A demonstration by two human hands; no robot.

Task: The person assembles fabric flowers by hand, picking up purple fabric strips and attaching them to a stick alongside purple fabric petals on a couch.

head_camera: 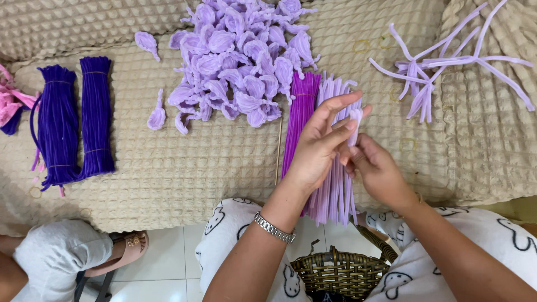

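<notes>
You pinch one lilac pipe cleaner between your left hand and right hand, fingers closed on it, lifted just above the lilac bundle so both hands can bend it freely.

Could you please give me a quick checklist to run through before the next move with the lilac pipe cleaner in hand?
1. Left hand pinches the lilac pipe cleaner at its upper end: ok.
2. Right hand grips the stem lower down: cannot tell, the fingers are partly hidden behind the left hand.
3. Supply of straight lilac pipe cleaners lies right under the hands: ok.
4. Magenta bundle lies beside it, separate: ok.
5. Pile of finished lilac petals is apart from the hands: ok.
6. Wicker basket sits between the knees, contents: cannot tell.
</notes>
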